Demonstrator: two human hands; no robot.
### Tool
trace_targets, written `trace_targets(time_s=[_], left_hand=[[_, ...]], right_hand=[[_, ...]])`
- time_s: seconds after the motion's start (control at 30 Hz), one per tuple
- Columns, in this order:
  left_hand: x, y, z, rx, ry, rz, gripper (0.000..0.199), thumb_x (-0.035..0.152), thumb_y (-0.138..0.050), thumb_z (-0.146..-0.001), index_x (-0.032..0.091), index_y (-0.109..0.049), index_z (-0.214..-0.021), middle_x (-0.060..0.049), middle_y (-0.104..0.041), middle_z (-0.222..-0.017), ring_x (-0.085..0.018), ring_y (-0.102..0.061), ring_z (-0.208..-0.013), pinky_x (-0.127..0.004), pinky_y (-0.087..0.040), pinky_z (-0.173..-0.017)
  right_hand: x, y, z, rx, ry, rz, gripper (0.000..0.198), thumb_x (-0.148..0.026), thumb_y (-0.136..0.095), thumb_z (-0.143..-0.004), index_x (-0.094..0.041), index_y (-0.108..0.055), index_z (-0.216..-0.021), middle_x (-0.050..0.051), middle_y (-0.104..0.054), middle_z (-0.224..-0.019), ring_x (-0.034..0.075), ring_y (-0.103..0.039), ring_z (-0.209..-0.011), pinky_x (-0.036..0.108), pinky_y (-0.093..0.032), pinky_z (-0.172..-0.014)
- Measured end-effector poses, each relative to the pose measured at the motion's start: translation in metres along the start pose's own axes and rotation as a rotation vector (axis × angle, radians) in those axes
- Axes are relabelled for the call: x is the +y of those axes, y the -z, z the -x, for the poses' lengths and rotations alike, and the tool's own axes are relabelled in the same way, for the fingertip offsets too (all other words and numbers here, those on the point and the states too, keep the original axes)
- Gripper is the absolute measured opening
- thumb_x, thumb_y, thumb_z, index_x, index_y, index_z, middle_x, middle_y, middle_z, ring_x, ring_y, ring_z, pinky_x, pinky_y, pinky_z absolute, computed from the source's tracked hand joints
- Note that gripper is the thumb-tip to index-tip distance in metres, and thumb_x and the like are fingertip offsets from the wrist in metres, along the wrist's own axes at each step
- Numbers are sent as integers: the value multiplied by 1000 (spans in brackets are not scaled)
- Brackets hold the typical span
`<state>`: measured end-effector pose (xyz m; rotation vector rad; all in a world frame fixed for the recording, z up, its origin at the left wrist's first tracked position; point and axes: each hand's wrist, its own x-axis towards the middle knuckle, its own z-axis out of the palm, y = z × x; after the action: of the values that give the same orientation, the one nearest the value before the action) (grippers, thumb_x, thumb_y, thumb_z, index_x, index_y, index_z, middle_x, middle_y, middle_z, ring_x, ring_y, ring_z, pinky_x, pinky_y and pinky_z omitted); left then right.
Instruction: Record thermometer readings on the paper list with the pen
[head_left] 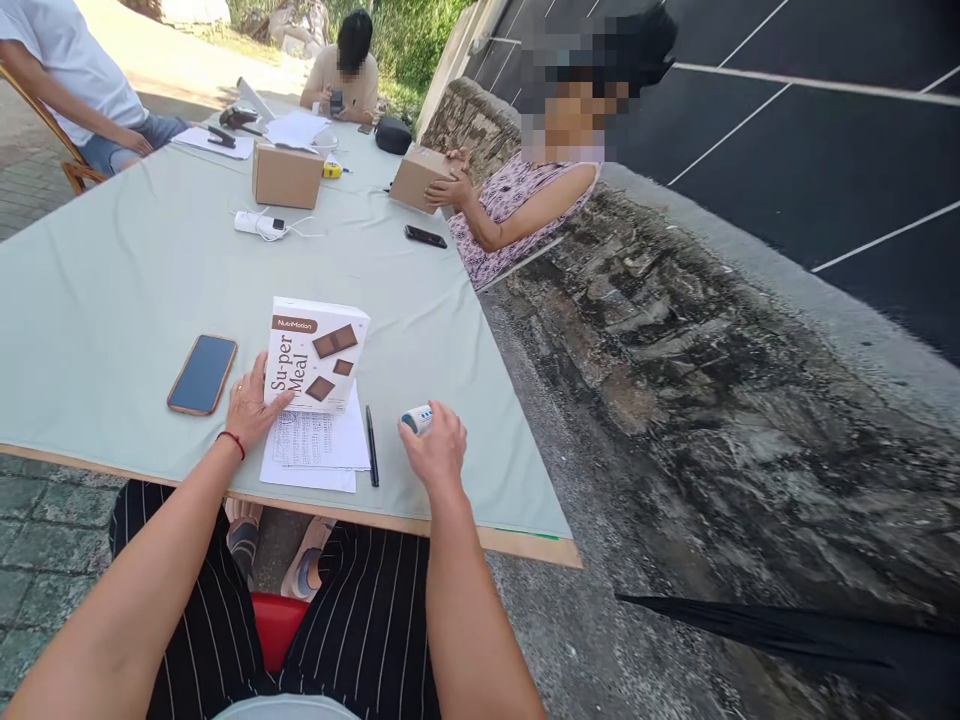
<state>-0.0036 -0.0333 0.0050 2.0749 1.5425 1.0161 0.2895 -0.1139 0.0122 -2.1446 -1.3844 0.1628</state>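
Observation:
A white box (319,355) printed "Su-per Meal" with brown chocolate squares stands upright on some printed sheets (315,450). Its lower left edge is in the grip of my left hand (251,405), thumb on the front and fingers along the side. My right hand (439,445) is closed around a small white rounded object (417,418) with a teal end and blue marks, held just over the table; its exact kind is unclear. Between the sheets and my right hand lies a black pen (372,447). A smartphone (202,374) in a brown case rests left of my left hand.
Farther along the cloth-covered table (112,330) are a cardboard box (286,177), a white power strip (259,224), a black phone (425,236) and a black pouch (393,135). A person at the right holds another carton (424,180). Two more people sit beyond.

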Motion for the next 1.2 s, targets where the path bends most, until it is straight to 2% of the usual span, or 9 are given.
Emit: trace_targets(time_s=[0.07, 0.17, 0.27, 0.33, 0.43, 0.53, 0.6, 0.9, 1.2], left_hand=[[0, -1, 0, -12, 4, 2, 88, 71, -42, -88, 22, -17, -156, -13, -62, -130, -34, -54, -122, -56, -32, -109], [2, 0, 0, -29, -1, 12, 84, 68, -40, -90, 22, -15, -157, -12, -62, -132, -32, -54, -122, -56, -30, -111], [3, 1, 0, -37, 1, 11, 78, 62, -36, -93, 20, -16, -156, -13, -60, -134, -32, -53, -125, -56, -29, -112], [4, 1, 1, -44, 12, 11, 76, 59, -35, -93, 17, -18, -155, -15, -59, -135, -32, -52, -127, -57, -28, -113], [6, 2, 1, -45, 43, 17, 75, 57, -35, -93, 13, -22, -151, -17, -57, -137, -31, -51, -129, -55, -28, -114], [7, 1, 0, -36, 61, 6, 69, 58, -35, -93, 12, -30, -145, -18, -58, -136, -31, -53, -126, -53, -30, -113], [6, 1, -1, -25, 51, -7, 66, 59, -34, -94, 14, -35, -143, -17, -59, -134, -31, -55, -123, -52, -32, -111], [4, -1, -2, -16, 3, -32, 66, 65, -27, -97, 17, -38, -142, -15, -62, -128, -31, -57, -119, -51, -36, -107], [4, -1, -1, -21, -20, -49, 64, 63, -26, -97, 16, -43, -137, -16, -61, -130, -31, -57, -120, -50, -38, -105]], right_hand=[[13, 11, -3, -120, -153, 150, 61, -44, -62, -79, -16, -51, -133, 20, -52, -133, 37, -47, -127, 51, -40, -102], [21, 17, -3, -294, -245, 231, 49, -49, -57, -83, -18, -59, -120, 18, -58, -118, 34, -56, -114, 47, -45, -92], [18, 12, 0, -290, -284, 101, 42, -46, -55, -83, -17, -63, -111, 16, -59, -112, 31, -59, -104, 44, -47, -86], [7, 5, 6, -196, -293, -140, 44, -47, -59, -78, -16, -63, -109, 14, -61, -108, 29, -60, -99, 41, -47, -84], [-21, -2, 20, -111, -249, -697, 50, -56, -63, -71, -17, -63, -102, 7, -64, -93, 22, -59, -86, 35, -48, -76], [-56, -4, 37, -187, -226, -1212, 47, -59, -61, -74, -19, -61, -98, 4, -65, -89, 15, -56, -69, 30, -46, -63], [-77, -3, 47, -263, -237, -1356, 39, -53, -65, -74, -20, -61, -93, 3, -64, -85, 11, -52, -60, 26, -42, -54], [-109, -17, 54, -409, -230, -1274, 30, -47, -69, -70, -20, -60, -78, -5, -52, -55, 12, -44, -53, 27, -35, -52], [-120, -41, 53, -439, -226, -1181, 30, -49, -68, -69, -22, -56, -72, -5, -54, -56, 14, -49, -60, 28, -39, -62]])
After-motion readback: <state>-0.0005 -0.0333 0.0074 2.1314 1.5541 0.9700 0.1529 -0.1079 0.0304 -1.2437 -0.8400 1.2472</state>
